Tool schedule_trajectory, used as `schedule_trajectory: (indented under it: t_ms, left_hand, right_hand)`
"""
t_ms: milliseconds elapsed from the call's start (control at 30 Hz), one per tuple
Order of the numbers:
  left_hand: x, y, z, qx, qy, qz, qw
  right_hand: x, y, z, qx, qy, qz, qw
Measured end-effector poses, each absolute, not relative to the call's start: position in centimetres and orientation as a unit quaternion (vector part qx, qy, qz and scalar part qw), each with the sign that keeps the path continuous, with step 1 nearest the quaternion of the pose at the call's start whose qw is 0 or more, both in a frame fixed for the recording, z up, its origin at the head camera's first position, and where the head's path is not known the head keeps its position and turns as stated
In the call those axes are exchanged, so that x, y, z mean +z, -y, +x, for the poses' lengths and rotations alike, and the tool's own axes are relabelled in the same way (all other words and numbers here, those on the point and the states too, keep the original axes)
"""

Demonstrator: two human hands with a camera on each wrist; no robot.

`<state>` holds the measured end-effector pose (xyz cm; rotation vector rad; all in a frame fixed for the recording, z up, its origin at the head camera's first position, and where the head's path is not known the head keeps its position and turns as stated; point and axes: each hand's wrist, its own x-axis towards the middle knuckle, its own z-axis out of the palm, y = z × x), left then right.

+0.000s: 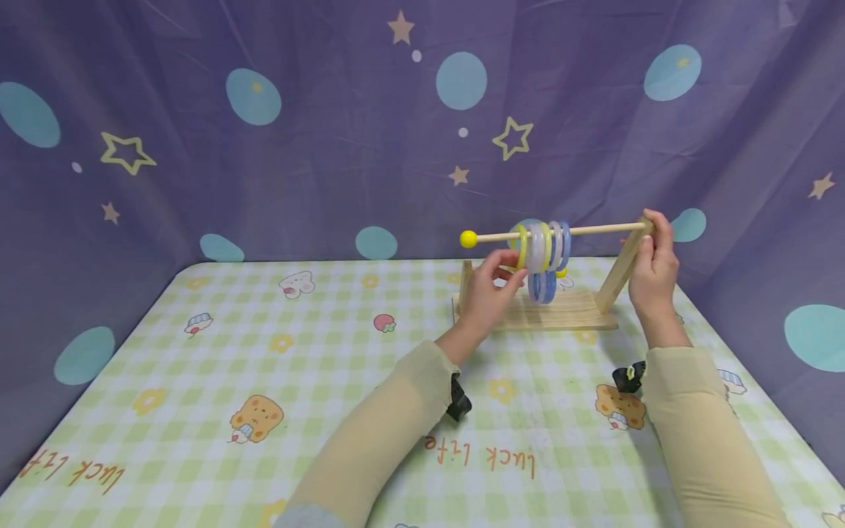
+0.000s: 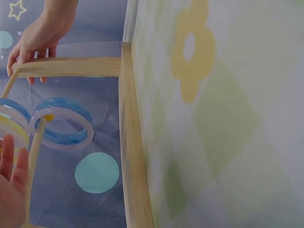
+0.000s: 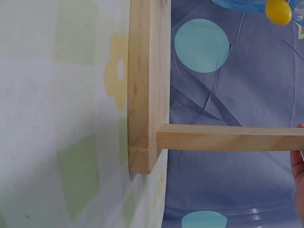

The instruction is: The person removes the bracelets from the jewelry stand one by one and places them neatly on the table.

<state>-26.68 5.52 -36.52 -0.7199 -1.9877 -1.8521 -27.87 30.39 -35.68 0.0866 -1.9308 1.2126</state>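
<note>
- Two cream-sleeved forearms reach in from the bottom edge of the head view, each with a small black wrist-worn device strapped near the cuff.
- The left hand is raised at the stack of plastic rings in yellow, pale lilac and blue, its thumb and fingertips closed on the yellow ring at the left end of the stack; how firm the pinch is cannot quite be made out.
- The rings hang on a thin horizontal wooden dowel with a yellow ball at its free left end.
- The right hand curls around the top of the slanted wooden upright where the dowel joins it, well to the right of the rings.
- Upright and dowel rise from a flat pale wooden base board.
- The board rests toward the far right of a table covered in a green-and-white checked cloth printed with bears and flowers.
- A purple fabric backdrop with blue circles and stars hangs behind and around the table.
</note>
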Motion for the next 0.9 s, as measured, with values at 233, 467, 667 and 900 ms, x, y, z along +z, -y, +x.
schedule_trajectory:
  t_ms: [233, 467, 667, 900]
  left_hand:
    - [-35.7, -4.8, -25.9, -0.671, 0.681, -0.245, 0.161]
    - [-33.8, -3.2, -24.1, -0.671, 0.685, -0.237, 0.154]
    - [-33.8, -2.1, -24.3, -0.671, 0.678, -0.249, 0.167]
    - [-35.6, -1.0, -26.7, -0.68, 0.663, -0.255, 0.181]
  right_hand:
    - [-35.8, -30.4, -27.9, 0.489, 0.767, 0.034, 0.415]
    - [-35.9, -30.3, -27.9, 0.48, 0.77, 0.036, 0.419]
    - [-35.8, -30.2, -27.8, 0.477, 0.773, 0.036, 0.416]
    - [-35.7, -30.2, -27.7, 0.48, 0.772, 0.038, 0.415]
